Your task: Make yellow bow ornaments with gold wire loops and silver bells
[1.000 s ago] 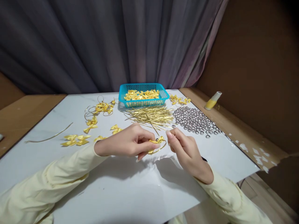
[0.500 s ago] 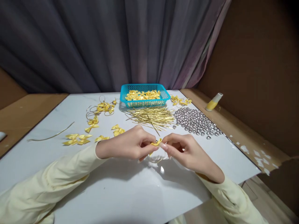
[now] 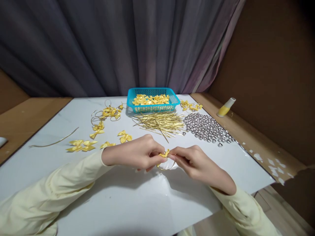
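Note:
Between my hands, a little above the white table, is a yellow ribbon bow [image 3: 164, 153]. My left hand [image 3: 145, 154] pinches it between thumb and bent fingers. From the bow a thin gold wire tie [image 3: 165, 169] curves down in a loop toward my right hand. The thumb and index finger of my right hand [image 3: 194, 160] are closed at the bow's right side, on the end of the wire tie. A small shiny bit shows at the top of the bow, partly hidden by my left fingers.
A blue basket [image 3: 153, 110] of yellow bows stands at the back. Before it lies a pile of gold wire ties [image 3: 159, 124], with silver bells or beads [image 3: 205, 127] to its right. Several bows [image 3: 81, 146] lie at left. A yellow-and-white thread cone [image 3: 225, 108] stands at right.
My right hand has lowered slightly and its fingers have drawn closer together. The wire loop beneath the bow now shows more clearly. My left hand keeps its pinch on the bow.

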Tool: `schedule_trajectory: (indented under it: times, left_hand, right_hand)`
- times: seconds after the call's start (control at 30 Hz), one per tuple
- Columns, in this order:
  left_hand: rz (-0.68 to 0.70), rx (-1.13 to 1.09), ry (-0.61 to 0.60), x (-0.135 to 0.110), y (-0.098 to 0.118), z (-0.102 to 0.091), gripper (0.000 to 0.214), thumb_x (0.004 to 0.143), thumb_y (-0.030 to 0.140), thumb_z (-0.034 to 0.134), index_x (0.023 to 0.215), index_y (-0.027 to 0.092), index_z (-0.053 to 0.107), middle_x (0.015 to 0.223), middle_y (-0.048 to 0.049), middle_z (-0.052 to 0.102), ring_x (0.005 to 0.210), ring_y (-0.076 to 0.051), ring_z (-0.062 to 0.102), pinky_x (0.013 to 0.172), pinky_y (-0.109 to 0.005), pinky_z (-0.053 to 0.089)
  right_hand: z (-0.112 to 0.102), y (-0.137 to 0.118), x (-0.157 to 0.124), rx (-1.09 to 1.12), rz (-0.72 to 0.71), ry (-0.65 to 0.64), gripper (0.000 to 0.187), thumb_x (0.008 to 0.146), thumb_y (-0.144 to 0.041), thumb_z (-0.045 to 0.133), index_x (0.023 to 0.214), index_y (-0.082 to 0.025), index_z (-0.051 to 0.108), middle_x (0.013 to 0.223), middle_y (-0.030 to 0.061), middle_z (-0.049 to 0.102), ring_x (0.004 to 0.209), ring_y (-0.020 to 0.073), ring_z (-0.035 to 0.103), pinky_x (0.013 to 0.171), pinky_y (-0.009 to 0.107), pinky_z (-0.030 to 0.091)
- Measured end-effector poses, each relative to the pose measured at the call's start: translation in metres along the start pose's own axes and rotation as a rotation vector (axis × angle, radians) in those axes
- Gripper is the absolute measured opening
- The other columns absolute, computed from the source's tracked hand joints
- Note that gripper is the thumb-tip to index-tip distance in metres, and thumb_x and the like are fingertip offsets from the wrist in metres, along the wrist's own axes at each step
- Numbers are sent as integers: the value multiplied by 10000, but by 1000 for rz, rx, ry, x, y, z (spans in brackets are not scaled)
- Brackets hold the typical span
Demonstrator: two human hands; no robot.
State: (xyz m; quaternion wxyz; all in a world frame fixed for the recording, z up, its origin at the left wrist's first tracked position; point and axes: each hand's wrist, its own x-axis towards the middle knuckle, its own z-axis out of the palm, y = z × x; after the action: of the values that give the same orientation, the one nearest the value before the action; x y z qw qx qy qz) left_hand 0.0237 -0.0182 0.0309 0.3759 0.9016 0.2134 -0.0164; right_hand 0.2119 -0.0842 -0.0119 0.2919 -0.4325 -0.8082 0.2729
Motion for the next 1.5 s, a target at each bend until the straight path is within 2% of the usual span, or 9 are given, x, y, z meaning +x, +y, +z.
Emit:
schedule_trajectory:
  times: [0.2, 0.5, 0.6, 0.77, 0.87, 1.03, 1.23, 1.4, 1.5]
  left_hand:
    - [-3, 1, 22, 0, 0, 1, 308, 851, 197, 428, 549, 153, 460, 402, 33, 521, 304, -45, 451, 370, -116, 343]
    - [-61, -68, 32, 0, -2, 2, 289, 830, 221, 457, 550, 153, 480, 396, 33, 520, 286, -53, 431, 352, -135, 338]
    - [-113, -127, -12, 0, -2, 0, 296, 840, 234, 453, 559, 150, 490, 416, 32, 530, 300, -54, 439, 358, -139, 344]
    - [-155, -266, -160, 0, -4, -6, 310, 866, 339, 462, 644, 144, 555, 416, 31, 531, 333, -71, 470, 383, -152, 374]
    - [-186, -290, -208, 1, -6, -8, 289, 865, 335, 474, 682, 139, 582, 435, 25, 548, 340, -69, 474, 392, -151, 387]
    - [-210, -302, -206, 3, -5, -8, 259, 857, 304, 497, 689, 134, 598, 465, 20, 575, 343, -59, 475, 395, -144, 395]
    - [-240, -378, -215, 6, -1, -9, 250, 811, 356, 575, 706, 132, 613, 522, 25, 588, 407, -69, 546, 376, -123, 417]
    - [-218, -438, -209, 8, -1, -10, 326, 879, 354, 475, 686, 125, 604, 592, -2, 632, 365, -47, 522, 359, -119, 402]
    - [-226, -452, -221, 9, -2, -10, 332, 885, 342, 465, 670, 124, 593, 634, -16, 650, 374, -49, 534, 353, -119, 396]
  right_hand:
    - [3, 2, -1, -49, 14, 23, 203, 898, -207, 427, 939, -144, 615, 556, -25, 523, 456, 70, 388, 485, 187, 282]
    - [7, 4, -2, -133, -17, -10, 189, 894, -188, 394, 899, -147, 578, 576, -22, 494, 469, 79, 360, 493, 205, 261]
    - [6, 3, -3, -147, -29, -10, 183, 890, -183, 388, 855, -141, 562, 571, -25, 474, 464, 75, 344, 486, 206, 251]
    - [5, 0, -4, -125, -31, -28, 180, 883, -169, 379, 855, -134, 553, 576, -22, 474, 468, 73, 349, 488, 202, 255]
    - [5, -1, -2, -120, -19, -36, 178, 877, -166, 381, 838, -131, 551, 566, -22, 469, 464, 73, 350, 483, 203, 250]
    - [4, -1, -1, -122, -20, -38, 190, 877, -170, 377, 832, -125, 557, 563, -15, 486, 457, 72, 357, 478, 203, 247]
    - [3, 1, -3, -126, -26, -44, 188, 881, -167, 371, 869, -128, 555, 590, -4, 511, 474, 76, 393, 486, 202, 254]
    - [3, 2, -3, -124, -40, -27, 156, 879, -167, 390, 802, -137, 523, 540, -45, 389, 455, 70, 308, 474, 201, 238]
    - [2, 3, -2, -121, -33, -27, 153, 885, -170, 388, 830, -137, 527, 552, -39, 416, 461, 71, 331, 480, 198, 247]
